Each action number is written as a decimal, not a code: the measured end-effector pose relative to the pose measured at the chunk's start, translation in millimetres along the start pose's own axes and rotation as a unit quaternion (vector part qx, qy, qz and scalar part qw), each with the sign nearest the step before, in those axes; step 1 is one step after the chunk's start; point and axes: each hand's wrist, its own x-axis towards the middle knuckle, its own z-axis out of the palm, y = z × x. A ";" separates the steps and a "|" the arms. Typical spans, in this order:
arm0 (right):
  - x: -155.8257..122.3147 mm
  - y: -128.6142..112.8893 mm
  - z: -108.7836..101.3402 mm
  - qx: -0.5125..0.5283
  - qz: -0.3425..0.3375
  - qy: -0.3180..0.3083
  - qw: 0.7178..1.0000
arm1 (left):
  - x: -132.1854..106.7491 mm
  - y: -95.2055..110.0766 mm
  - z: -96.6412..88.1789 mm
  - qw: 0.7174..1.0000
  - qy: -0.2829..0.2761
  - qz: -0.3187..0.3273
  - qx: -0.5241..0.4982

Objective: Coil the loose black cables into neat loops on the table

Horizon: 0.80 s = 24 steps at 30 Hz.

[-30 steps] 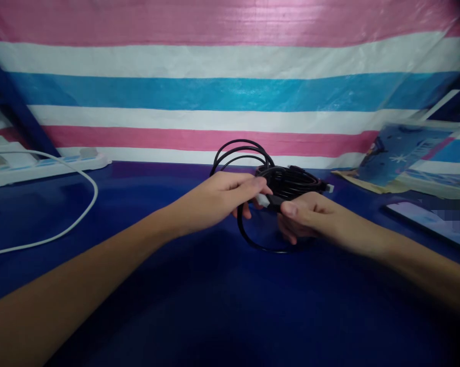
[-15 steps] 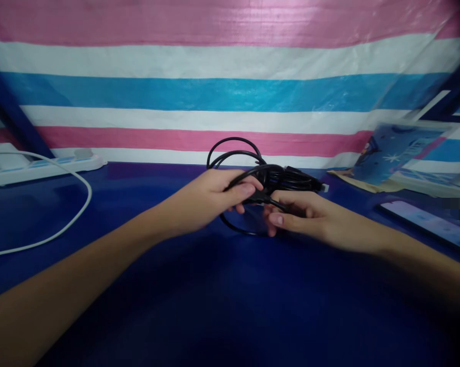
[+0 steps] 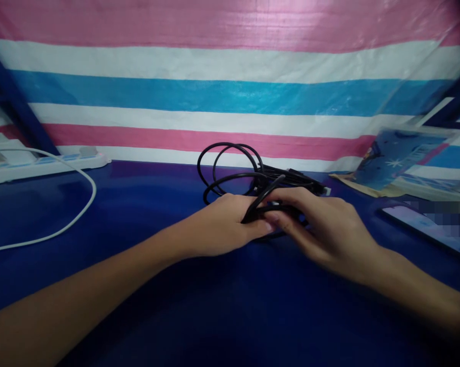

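Black cable [image 3: 230,176] runs in loose loops at the middle of the blue table. My left hand [image 3: 230,224] is closed on one stretch of it, with a loop rising between thumb and fingers. Close against it, my right hand [image 3: 322,224] pinches the black cable too, its thumb tip next to the left thumb. The fingers hide most of what lies between the two hands. Just behind, a coiled black bundle [image 3: 291,176] rests on the table, and a light plug end [image 3: 327,191] sticks out at its right.
A white power strip [image 3: 73,160] with a white cord [image 3: 94,193] lies at the left. On the right are a phone [image 3: 425,227] and a blue printed packet [image 3: 392,160]. Striped sheeting [image 3: 199,94] hangs behind the blue table [image 3: 230,316].
Both hands have come nearer to me and closer together, now meeting at the cable. The loops behind them have spread a little to the left. The view has shifted slightly.
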 end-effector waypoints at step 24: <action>7.0 3.6 -9.4 0.387 0.269 -0.063 0.880 | -1.8 6.7 -11.5 0.989 0.090 -0.014 -0.113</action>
